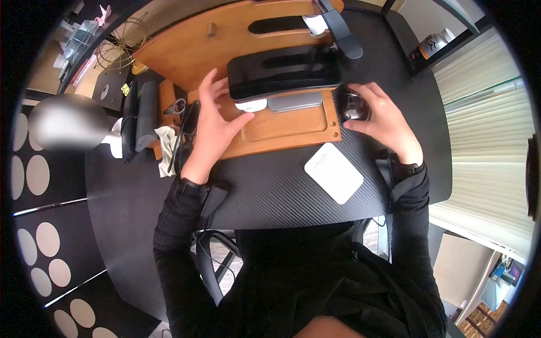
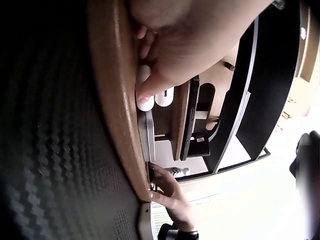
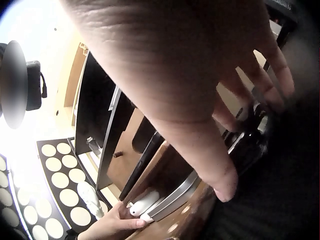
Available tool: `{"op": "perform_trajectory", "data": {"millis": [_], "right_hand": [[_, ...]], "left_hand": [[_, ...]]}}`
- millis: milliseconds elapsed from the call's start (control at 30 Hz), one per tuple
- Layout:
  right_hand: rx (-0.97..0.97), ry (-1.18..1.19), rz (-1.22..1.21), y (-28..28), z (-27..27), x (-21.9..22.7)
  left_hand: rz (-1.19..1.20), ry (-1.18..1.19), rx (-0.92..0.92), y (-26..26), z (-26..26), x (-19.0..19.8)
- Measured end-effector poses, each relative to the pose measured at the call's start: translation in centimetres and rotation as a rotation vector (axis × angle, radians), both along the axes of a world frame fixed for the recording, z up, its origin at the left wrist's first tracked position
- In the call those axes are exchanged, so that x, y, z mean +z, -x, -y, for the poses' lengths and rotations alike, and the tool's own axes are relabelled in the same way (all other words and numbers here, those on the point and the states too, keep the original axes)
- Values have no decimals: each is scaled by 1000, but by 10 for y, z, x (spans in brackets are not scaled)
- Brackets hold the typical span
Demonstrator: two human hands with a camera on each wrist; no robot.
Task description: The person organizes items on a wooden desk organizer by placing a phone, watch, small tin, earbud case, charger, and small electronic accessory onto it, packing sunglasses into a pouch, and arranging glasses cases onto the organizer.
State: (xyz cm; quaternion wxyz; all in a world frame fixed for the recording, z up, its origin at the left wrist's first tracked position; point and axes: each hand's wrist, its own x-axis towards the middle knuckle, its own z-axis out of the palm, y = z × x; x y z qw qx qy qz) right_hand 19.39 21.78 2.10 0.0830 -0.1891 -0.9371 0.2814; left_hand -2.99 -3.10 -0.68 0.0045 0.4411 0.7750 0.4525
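Note:
My left hand (image 1: pixel 211 127) is spread at the wooden desk organizer (image 1: pixel 287 135), fingers apart near the left end of the standing black phone (image 1: pixel 282 70). Its thumb touches a small white rounded thing (image 2: pixel 145 105) in the left wrist view. A white earbuds case (image 2: pixel 164 97) with a port slot lies right beside that. To the right is a flat grey slab (image 1: pixel 296 102), in the tray under the phone. My right hand (image 1: pixel 389 115) curls its fingers and thumb around a glossy black rounded object (image 1: pixel 356 107) at the organizer's right end; the hand partly hides it.
A white rounded card-like pad (image 1: pixel 334 173) lies on the black desk in front. Eyeglasses (image 1: pixel 179 138), a grey cloth (image 1: pixel 167 149) and a wristwatch-like ring (image 1: pixel 179 106) sit at the organizer's left. A white bottle (image 1: pixel 437 42) stands on the back-right shelf.

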Motion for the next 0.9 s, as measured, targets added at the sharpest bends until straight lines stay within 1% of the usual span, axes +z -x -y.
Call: {"op": "perform_trajectory", "data": {"millis": [33,67,100,133,167,233,267,300,333,367,433,500,567,633,667,733,767,833,900], "right_hand": [[-16,58,28,1,0,2],[-22,54,24,0,-1,2],[-20,13,42,-1,-1,-1],[-18,-25,60,-2,0,-3],[-26,-20,58,-3,1,-3],[-36,-20,112,-3,3,0],[-34,-19,114,-3,4,-1],[-39,-23,102,-3,5,0],[-44,-28,87,-2,6,0],[-41,-28,85,-2,6,0],[-37,-30,68,-1,5,-2],[-28,-29,84,0,5,-1],[-27,-32,98,-1,1,-3],[-49,-56,4,-3,-3,-10],[-49,-59,3,-2,-5,-10],[-84,45,-18,-1,-5,-9],[-84,46,-18,-1,-4,-6],[-126,216,-79,2,0,1],[-89,225,-117,3,4,3]], "left_hand": [[-1,-6,-4,0,3,-4],[-14,-3,36,1,8,-9],[-28,1,74,1,13,-14],[-65,28,146,-10,14,-12],[36,-44,122,-21,14,-14],[-19,16,79,-42,17,-8],[-41,8,57,-55,15,0],[-41,13,-29,-65,13,7],[69,-39,-169,-75,11,11],[61,2,-353,-81,8,12],[-52,159,-569,-99,1,18],[-117,218,-732,-108,-11,13],[-194,254,-802,-112,-22,11],[-223,258,-811,-115,-26,8],[-249,269,-823,-115,-26,7],[-255,252,-815,-112,-29,7],[-261,236,-806,-110,-30,8],[-227,232,-807,-106,-27,10],[-195,222,-806,-102,-24,17]]}}
